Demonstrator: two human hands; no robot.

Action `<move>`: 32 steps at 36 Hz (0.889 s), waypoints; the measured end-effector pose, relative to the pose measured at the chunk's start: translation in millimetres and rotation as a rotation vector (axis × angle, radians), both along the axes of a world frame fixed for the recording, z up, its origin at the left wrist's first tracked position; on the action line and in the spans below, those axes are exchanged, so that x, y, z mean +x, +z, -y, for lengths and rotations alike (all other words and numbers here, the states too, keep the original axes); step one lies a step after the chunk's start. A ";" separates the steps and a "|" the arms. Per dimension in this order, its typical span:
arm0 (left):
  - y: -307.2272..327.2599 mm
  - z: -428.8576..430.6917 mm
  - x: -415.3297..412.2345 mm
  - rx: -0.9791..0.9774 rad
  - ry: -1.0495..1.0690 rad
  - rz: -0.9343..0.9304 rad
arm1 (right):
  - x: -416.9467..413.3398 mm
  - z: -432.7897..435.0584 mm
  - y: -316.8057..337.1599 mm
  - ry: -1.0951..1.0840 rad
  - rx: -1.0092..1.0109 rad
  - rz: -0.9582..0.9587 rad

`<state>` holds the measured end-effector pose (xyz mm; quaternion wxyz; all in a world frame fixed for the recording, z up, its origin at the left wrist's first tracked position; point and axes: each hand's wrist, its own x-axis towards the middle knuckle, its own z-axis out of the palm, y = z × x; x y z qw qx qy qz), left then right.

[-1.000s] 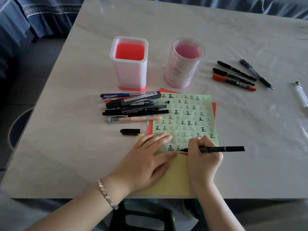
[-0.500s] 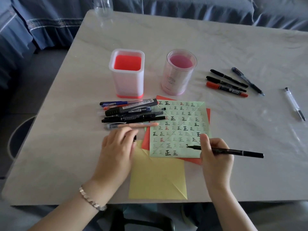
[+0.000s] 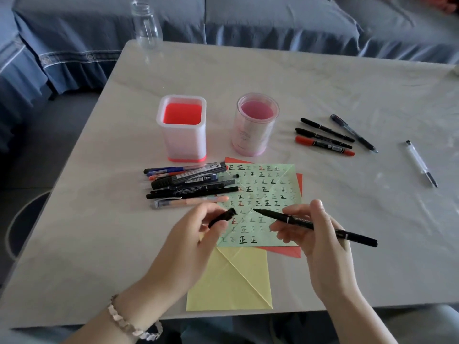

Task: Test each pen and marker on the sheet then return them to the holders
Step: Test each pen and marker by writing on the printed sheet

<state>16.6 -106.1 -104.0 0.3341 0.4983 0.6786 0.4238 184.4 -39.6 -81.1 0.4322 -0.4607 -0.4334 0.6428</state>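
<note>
Beside the left edge of the green sheet [image 3: 263, 192], a pile of pens and markers [image 3: 188, 184] was laid crosswise, their ends reaching onto that edge; they were overlapped too much to be counted exactly. Two holders were stood behind the sheet: a square holder [image 3: 182, 135] behind its left corner and a round holder [image 3: 253, 130] behind its middle. Three sheets were counted: the green one on top, a red sheet [image 3: 285, 252] beneath it, and a yellow sheet [image 3: 231, 281] at its near edge.

Over the sheet's near-left part, one black cap [image 3: 222, 218] was pinched in the curled fingers [image 3: 208, 211] of the left hand [image 3: 196, 237]. Over its near-right part, one black marker [image 3: 315, 225] was gripped by the curled fingers [image 3: 298, 212] of the right hand [image 3: 320, 239]. The marker was held above the sheet with its long axis run left to right, its bare tip pointed left and slightly away, towards the cap but apart from it, and its rear end carried out past the sheet's right edge.

Behind and to the right of the sheet, four pens [image 3: 325, 137] were laid side by side: two black markers, one red marker and one dark pen. Well to the sheet's right, one clear pen [image 3: 421, 163] was left alone on the tabletop [image 3: 347, 83].
</note>
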 end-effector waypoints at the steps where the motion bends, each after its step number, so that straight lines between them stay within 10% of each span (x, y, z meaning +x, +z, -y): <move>1: 3.6 -0.7 2.8 0.022 -0.030 0.007 | 0.3 -0.1 2.6 0.007 0.005 -0.023; 24: 15.7 -19.6 27.2 0.037 -0.418 -0.106 | 2.4 -4.7 10.3 0.032 0.011 0.160; 32: 29.7 -38.7 40.1 -0.055 -0.420 0.125 | 8.8 -10.6 13.8 -0.013 0.066 0.095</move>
